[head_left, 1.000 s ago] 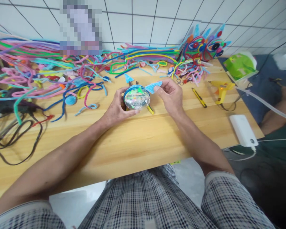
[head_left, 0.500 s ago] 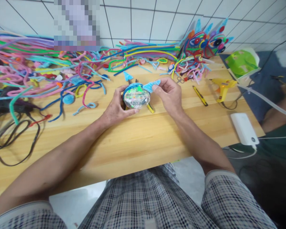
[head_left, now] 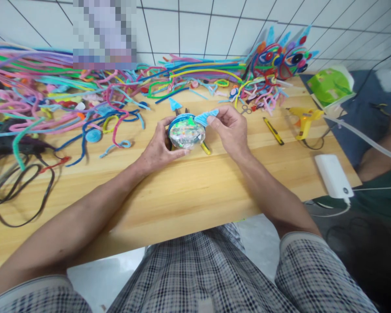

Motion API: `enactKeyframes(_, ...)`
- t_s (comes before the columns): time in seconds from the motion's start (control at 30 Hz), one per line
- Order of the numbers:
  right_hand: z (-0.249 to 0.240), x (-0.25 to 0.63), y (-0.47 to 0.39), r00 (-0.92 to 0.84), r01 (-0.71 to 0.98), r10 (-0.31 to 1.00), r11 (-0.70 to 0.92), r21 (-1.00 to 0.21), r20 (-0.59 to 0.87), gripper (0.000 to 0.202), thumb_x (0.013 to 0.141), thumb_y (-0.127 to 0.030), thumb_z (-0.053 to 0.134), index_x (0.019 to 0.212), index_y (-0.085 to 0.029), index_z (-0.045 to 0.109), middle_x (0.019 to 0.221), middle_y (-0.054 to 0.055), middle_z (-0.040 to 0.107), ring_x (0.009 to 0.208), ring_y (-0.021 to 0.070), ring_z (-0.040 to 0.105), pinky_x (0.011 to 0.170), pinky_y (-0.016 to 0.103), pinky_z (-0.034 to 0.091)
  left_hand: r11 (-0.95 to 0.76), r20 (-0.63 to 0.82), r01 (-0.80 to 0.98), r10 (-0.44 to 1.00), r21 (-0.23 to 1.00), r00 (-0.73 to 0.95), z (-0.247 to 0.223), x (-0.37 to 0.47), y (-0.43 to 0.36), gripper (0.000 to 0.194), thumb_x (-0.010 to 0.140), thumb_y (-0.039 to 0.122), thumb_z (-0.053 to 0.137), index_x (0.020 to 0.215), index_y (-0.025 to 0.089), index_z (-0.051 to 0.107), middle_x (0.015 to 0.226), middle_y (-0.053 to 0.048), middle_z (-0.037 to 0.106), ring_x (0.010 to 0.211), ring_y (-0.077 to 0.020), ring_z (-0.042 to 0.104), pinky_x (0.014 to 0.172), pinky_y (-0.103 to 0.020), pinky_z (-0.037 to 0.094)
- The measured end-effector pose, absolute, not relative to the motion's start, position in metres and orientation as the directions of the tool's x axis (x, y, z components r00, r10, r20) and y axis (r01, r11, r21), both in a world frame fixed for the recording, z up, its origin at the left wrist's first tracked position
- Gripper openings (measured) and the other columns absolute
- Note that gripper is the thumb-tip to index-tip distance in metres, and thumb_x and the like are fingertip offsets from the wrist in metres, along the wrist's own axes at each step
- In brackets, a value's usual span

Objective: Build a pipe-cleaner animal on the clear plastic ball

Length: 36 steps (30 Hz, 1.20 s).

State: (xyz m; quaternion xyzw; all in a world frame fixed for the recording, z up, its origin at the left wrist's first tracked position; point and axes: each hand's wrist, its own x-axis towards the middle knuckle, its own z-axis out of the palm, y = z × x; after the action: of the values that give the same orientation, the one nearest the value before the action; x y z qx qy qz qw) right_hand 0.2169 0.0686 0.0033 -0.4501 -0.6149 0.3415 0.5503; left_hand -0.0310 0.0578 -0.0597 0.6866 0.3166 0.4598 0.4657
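My left hand (head_left: 161, 145) is wrapped round a rounded piece (head_left: 187, 132) with a shiny, clear-looking face and a blue fuzzy rim. Between the thumb and fingers of my right hand (head_left: 233, 130) is a light blue fuzzy triangle (head_left: 206, 118), its left end against the piece's upper right edge. Another light blue triangle (head_left: 174, 104) lies on the table just beyond. Behind the piece, a tool with yellow handles (head_left: 205, 148) is mostly hidden; dark tips stick out above.
Pipe cleaners (head_left: 84, 87) in many colours heap along the wall. To the right lie a yellow utility knife (head_left: 273, 131), a yellow glue gun (head_left: 303, 119), small scissors (head_left: 246, 109) and a white power bank (head_left: 334, 176). Another person's arm (head_left: 382, 150) shows at far right.
Both hands keep their hold in nearly the same place. My right hand and the triangle have shifted very slightly to the left.
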Motion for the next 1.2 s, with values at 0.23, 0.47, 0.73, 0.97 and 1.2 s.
enactKeyframes(0.23,0.0004,0.2169,0.0693,0.011,0.186,0.931,0.356,-0.916,0.364,0.046,0.086,-0.070,0.085,0.089,-0.028,0.065,0.083,-0.003,0.062,0.087,0.0190,0.065,0.083,0.038,0.064,-0.380,0.347,0.022,0.867,0.925,0.358,-0.0580,-0.0294,0.0569,0.109,0.071,0.060,0.101,0.155,0.029,0.037,0.157,-0.019,0.057,0.139,-0.0381,0.069,0.118,-0.062,0.060)
enactKeyframes(0.47,0.0007,0.2158,0.0694,0.008,0.178,0.924,0.376,-0.909,0.383,0.044,0.088,-0.068,0.085,0.090,-0.028,0.067,0.083,-0.003,0.063,0.086,0.0178,0.066,0.085,0.037,0.064,-0.371,0.338,0.021,0.867,0.928,0.367,-0.0572,-0.0293,0.0573,0.113,0.068,0.063,0.102,0.156,0.031,0.038,0.161,-0.019,0.054,0.146,-0.0404,0.064,0.120,-0.064,0.057)
enactKeyframes(0.73,-0.0029,0.2173,0.0702,0.005,0.171,0.918,0.390,-0.905,0.396,0.041,0.089,-0.063,0.087,0.090,-0.027,0.067,0.086,-0.003,0.064,0.088,0.0173,0.067,0.086,0.036,0.064,-0.382,0.349,0.024,0.866,0.924,0.357,-0.0549,-0.0289,0.0564,0.113,0.068,0.060,0.103,0.156,0.029,0.039,0.161,-0.020,0.053,0.147,-0.0403,0.063,0.123,-0.062,0.055)
enactKeyframes(0.97,-0.0041,0.2172,0.0714,0.004,0.178,0.910,0.408,-0.896,0.415,0.044,0.091,-0.067,0.082,0.095,-0.025,0.070,0.087,-0.004,0.068,0.086,0.0151,0.068,0.085,0.033,0.063,-0.347,0.326,-0.002,0.878,0.938,0.351,-0.0523,-0.0279,0.0547,0.112,0.068,0.057,0.104,0.155,0.026,0.040,0.156,-0.019,0.058,0.140,-0.0380,0.068,0.119,-0.059,0.059)
enactKeyframes(1.2,-0.0069,0.2147,0.0715,0.015,0.160,0.898,0.432,-0.888,0.440,0.047,0.091,-0.071,0.080,0.096,-0.025,0.069,0.087,-0.003,0.069,0.084,0.0151,0.069,0.084,0.034,0.065,-0.399,0.366,0.010,0.850,0.917,0.379,-0.0540,-0.0308,0.0554,0.108,0.074,0.057,0.101,0.156,0.027,0.038,0.161,-0.018,0.053,0.144,-0.0363,0.064,0.122,-0.063,0.056)
